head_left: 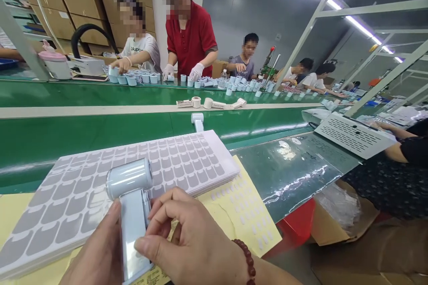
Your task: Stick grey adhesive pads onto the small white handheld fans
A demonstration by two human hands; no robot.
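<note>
Pale-blue device (132, 213) clasped in left grip (95, 251); right grip (192, 236) curled against it, can't tell if pinching; label sheets (187, 164) behind.

Single head-worn view, facing forward and slightly down. Very near lens: right hand (190, 238) at 6 o'clock, left hand (95, 249) at 7. Green conveyor (83, 131) crosses mid-distance, 9 toward 3 o'clock; red-shirted co-worker (190, 38) farther off, 11 o'clock.

Glossy pale-blue hammer-shaped device (132, 218), handheld
</note>
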